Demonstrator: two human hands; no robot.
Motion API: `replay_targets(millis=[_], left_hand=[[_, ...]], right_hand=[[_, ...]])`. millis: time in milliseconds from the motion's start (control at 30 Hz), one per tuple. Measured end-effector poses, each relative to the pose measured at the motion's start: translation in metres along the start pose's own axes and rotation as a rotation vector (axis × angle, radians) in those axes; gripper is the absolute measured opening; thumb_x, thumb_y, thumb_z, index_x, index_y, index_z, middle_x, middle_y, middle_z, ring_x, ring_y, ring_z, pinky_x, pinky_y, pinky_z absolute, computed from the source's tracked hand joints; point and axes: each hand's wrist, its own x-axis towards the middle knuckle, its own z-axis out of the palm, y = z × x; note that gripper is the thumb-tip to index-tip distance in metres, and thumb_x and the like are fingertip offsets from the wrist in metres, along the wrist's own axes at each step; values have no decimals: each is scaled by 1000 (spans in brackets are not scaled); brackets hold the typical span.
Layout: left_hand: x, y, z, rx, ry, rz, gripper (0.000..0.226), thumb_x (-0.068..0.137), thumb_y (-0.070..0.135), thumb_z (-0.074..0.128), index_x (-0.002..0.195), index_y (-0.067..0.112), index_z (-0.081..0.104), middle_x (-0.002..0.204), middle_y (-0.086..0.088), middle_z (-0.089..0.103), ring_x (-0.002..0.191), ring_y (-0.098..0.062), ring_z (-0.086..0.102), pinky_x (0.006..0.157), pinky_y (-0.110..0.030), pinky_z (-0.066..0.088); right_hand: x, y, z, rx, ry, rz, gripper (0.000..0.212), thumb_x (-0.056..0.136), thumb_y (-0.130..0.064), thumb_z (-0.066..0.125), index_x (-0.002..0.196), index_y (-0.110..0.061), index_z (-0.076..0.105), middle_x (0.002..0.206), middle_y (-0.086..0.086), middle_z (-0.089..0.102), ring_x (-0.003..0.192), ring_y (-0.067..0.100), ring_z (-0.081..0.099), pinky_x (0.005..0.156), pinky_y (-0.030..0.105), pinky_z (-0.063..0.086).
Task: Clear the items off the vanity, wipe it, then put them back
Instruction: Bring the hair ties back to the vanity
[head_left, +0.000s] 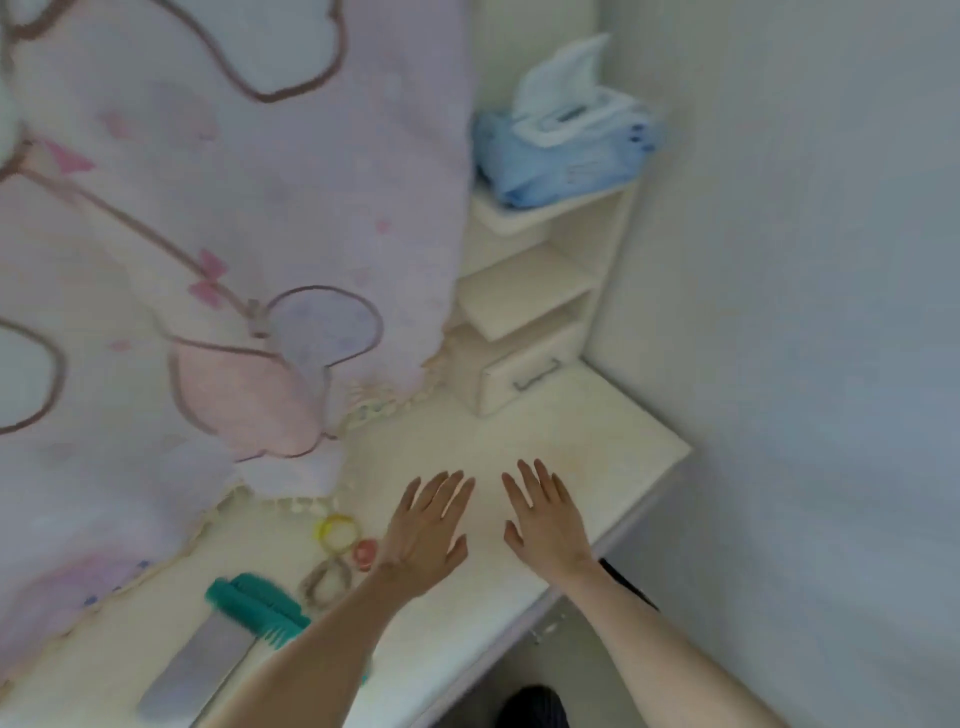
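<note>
Both hands, left (423, 535) and right (545, 525), are held flat and released above the surface (613, 441); the hair ties (337, 532) are found at nine o'clock, nearer the left.

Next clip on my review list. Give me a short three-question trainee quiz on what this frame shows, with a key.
1. True or false: the left hand grips the teal comb.
2. Which sits on the top shelf of the small unit at the back of the vanity?
A. the wet wipes pack
B. the yellow hair tie
C. the grey flat item
3. Fill in: the right hand is held with fingers ____ over the bare top.

Key
1. False; both hands are open and hold nothing.
2. A.
3. Straight (spread).
</note>
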Motion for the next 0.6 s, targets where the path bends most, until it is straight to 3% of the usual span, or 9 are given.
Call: replay_targets(millis=[100,267,367,433,500,600], left_hand=[[40,52,-20,60,-5,147,66,75,43,35,133,11,39,127,-12,58,112,-29,58,89,-46,49],[87,184,-65,110,78,409,64,75,42,40,125,6,56,122,-17,60,108,-33,60,85,-48,50],[83,288,-84,-6,148,559,68,83,38,56,140,7,36,141,-19,42,129,-34,41,104,-47,35],[65,362,-91,-46,169,660,69,91,40,46,147,11,17,152,-14,24,139,-29,22,113,-44,20],[39,434,-95,-69,200,769,67,95,42,34,148,14,5,155,-9,13,142,-24,11,116,-40,11],[-13,537,-99,-145,216,943,65,96,43,32,149,16,4,156,-7,12,143,-23,9,116,-41,9]], right_hand=[[-46,49,-20,-9,48,244,59,74,-41,64,125,-12,58,127,15,58,120,34,54,95,47,45],[-157,130,-62,21,245,651,60,83,-36,61,135,-11,47,139,19,47,130,41,39,105,53,32],[-250,168,-87,-5,324,869,59,92,-41,44,143,-15,33,150,15,31,139,40,21,113,52,16],[-322,186,-98,-21,351,1012,58,96,-42,32,147,-18,23,156,13,16,143,37,6,115,51,3],[-397,196,-106,-88,360,1135,56,97,-41,28,147,-18,22,156,13,12,143,35,1,116,50,-1],[-515,202,-117,-163,344,1269,54,98,-39,27,147,-18,22,156,14,11,144,34,1,115,47,-3]])
